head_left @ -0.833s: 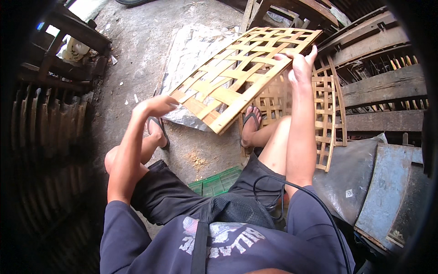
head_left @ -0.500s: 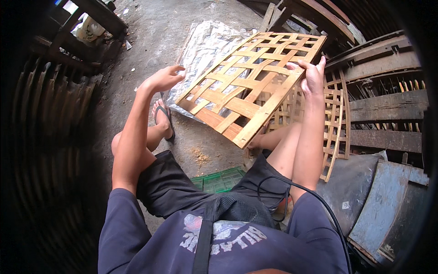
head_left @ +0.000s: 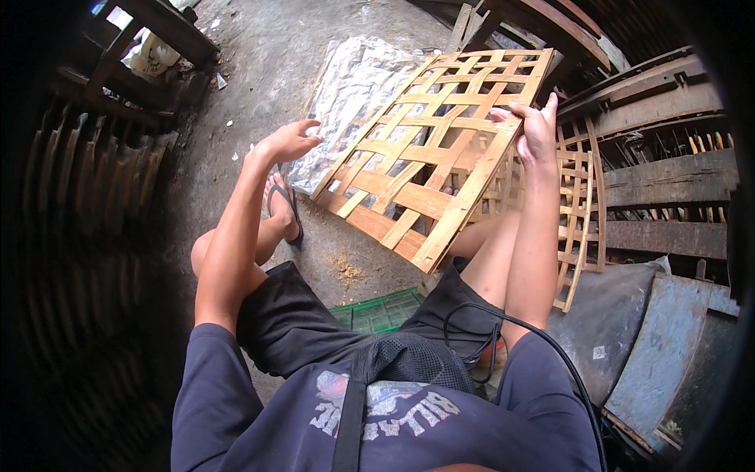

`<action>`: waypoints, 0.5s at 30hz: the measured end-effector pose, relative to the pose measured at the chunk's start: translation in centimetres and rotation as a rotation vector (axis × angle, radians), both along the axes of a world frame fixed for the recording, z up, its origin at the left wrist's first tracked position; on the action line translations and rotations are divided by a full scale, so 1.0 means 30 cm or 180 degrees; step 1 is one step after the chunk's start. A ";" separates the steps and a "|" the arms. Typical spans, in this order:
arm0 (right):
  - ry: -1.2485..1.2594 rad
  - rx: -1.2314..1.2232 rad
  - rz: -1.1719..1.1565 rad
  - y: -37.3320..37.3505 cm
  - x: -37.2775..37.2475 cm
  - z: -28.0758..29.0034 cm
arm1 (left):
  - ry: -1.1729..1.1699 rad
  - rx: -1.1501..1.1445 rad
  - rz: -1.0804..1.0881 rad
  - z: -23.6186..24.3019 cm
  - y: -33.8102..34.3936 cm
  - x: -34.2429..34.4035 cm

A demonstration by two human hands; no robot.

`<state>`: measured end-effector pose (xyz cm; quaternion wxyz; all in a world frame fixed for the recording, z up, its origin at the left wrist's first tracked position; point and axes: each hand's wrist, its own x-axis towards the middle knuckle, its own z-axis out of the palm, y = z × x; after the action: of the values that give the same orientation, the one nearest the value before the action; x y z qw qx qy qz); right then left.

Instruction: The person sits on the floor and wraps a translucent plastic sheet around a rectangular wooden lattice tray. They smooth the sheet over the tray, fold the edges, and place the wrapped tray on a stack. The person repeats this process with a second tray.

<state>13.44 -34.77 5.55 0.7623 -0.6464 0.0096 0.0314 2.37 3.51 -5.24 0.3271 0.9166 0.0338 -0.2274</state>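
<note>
A woven bamboo lattice panel (head_left: 440, 149) is held up, tilted, in front of me. My right hand (head_left: 535, 130) grips its right edge, thumb side over the rim. Beyond the panel's left edge, my left hand (head_left: 289, 143) hovers with fingers stretched forward and holds nothing. Under and behind the panel lies a crumpled silvery plastic sheet (head_left: 346, 94) on the ground, partly hidden. More lattice panels (head_left: 578, 228) lean to the right of my right forearm.
A green plastic crate (head_left: 377, 311) sits between my legs. On the right are weathered wooden planks (head_left: 668, 185), a dark sheet-covered thing (head_left: 602, 330) and a blue-grey board (head_left: 668, 354). Corrugated sheeting (head_left: 86, 189) stands on the left. Sawdust (head_left: 344, 269) lies on the concrete floor (head_left: 244, 47).
The held panel has tilted, its near corner moving slightly toward me and its left corner shifting right. My left hand has stayed nearly in place.
</note>
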 end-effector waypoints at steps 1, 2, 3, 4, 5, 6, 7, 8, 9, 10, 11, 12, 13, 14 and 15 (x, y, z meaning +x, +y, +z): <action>0.0002 -0.0013 -0.0056 -0.006 0.001 -0.001 | 0.0042 -0.0055 -0.0023 0.016 -0.012 0.003; 0.0004 -0.0026 -0.0112 -0.013 0.003 -0.001 | 0.0084 -0.0111 -0.0047 0.028 -0.023 0.008; 0.0074 -0.0061 -0.0219 -0.015 0.004 0.002 | 0.0096 -0.0103 -0.0049 0.026 -0.025 0.010; 0.0143 -0.0097 -0.0326 -0.018 0.005 0.009 | 0.0109 -0.0095 -0.0052 0.024 -0.028 0.015; 0.0212 -0.0134 -0.0433 -0.020 0.007 0.012 | 0.0121 -0.0088 -0.0055 0.021 -0.030 0.017; 0.0179 -0.0185 -0.0500 -0.035 0.013 0.006 | 0.0102 -0.0083 -0.0074 0.020 -0.036 0.019; 0.0145 -0.0236 -0.0566 -0.057 0.020 -0.002 | 0.0083 -0.0079 -0.0093 0.020 -0.042 0.020; 0.0112 -0.0288 -0.0633 -0.075 0.025 -0.009 | 0.0063 -0.0075 -0.0113 0.019 -0.048 0.021; 0.0119 -0.0390 -0.0766 -0.078 0.023 -0.009 | 0.0054 -0.0078 -0.0118 0.018 -0.051 0.020; 0.0024 -0.0453 -0.0824 -0.083 0.019 -0.009 | 0.0045 -0.0080 -0.0124 0.017 -0.055 0.019; -0.0069 -0.0516 -0.0883 -0.090 0.015 -0.007 | 0.0036 -0.0082 -0.0131 0.016 -0.059 0.018; -0.0166 -0.0582 -0.0947 -0.098 0.010 -0.005 | 0.0052 -0.0073 -0.0182 0.009 -0.061 0.022; -0.0296 -0.0656 -0.0984 -0.106 0.008 -0.006 | 0.0068 -0.0063 -0.0234 0.003 -0.063 0.029; -0.0425 -0.0730 -0.1022 -0.115 0.011 -0.009 | 0.0085 -0.0053 -0.0289 -0.003 -0.064 0.033; -0.0551 -0.0812 -0.1073 -0.125 0.011 -0.009 | 0.0088 -0.0031 -0.0302 -0.006 -0.071 0.036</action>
<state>13.78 -38.51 5.29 0.6668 -0.7272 0.0560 -0.1534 3.45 1.39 -5.43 0.3199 0.9124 -0.0063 -0.2555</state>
